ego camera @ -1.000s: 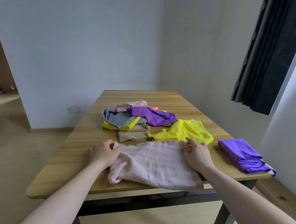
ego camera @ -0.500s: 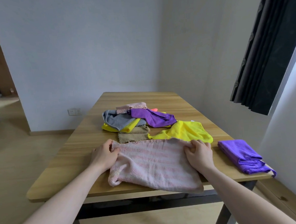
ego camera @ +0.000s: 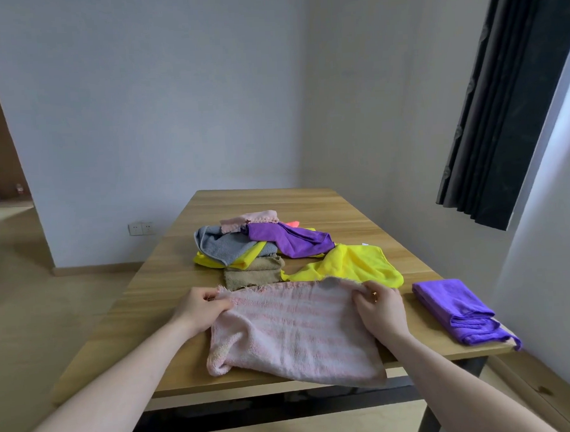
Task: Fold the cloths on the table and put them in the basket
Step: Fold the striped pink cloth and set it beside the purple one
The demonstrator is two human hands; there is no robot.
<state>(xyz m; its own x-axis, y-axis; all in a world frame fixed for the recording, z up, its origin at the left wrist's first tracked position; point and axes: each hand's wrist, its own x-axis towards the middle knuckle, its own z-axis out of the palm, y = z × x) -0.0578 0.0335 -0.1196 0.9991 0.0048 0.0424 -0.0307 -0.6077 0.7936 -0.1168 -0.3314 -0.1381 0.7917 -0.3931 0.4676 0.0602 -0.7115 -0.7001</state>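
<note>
A pink striped towel (ego camera: 293, 331) lies spread at the near edge of the wooden table (ego camera: 143, 309), its front hem hanging slightly over the edge. My left hand (ego camera: 201, 306) pinches its far left corner. My right hand (ego camera: 379, 305) grips its far right corner, lifting that edge a little off the table. Behind the towel sits a heap of unfolded cloths (ego camera: 262, 243): grey, yellow, purple, tan and pale pink. A loose yellow cloth (ego camera: 355, 266) lies right of the heap. A folded purple cloth (ego camera: 457, 309) rests at the table's right edge. No basket is in view.
A white wall stands behind the table and another close on the right, with a dark curtain (ego camera: 509, 105) hanging there. To the left are open wooden floor and a doorway. A low wooden ledge (ego camera: 550, 393) runs under the right wall.
Both hands closed on the towel's far corners and raised its far edge slightly. The camera view tilted a little.
</note>
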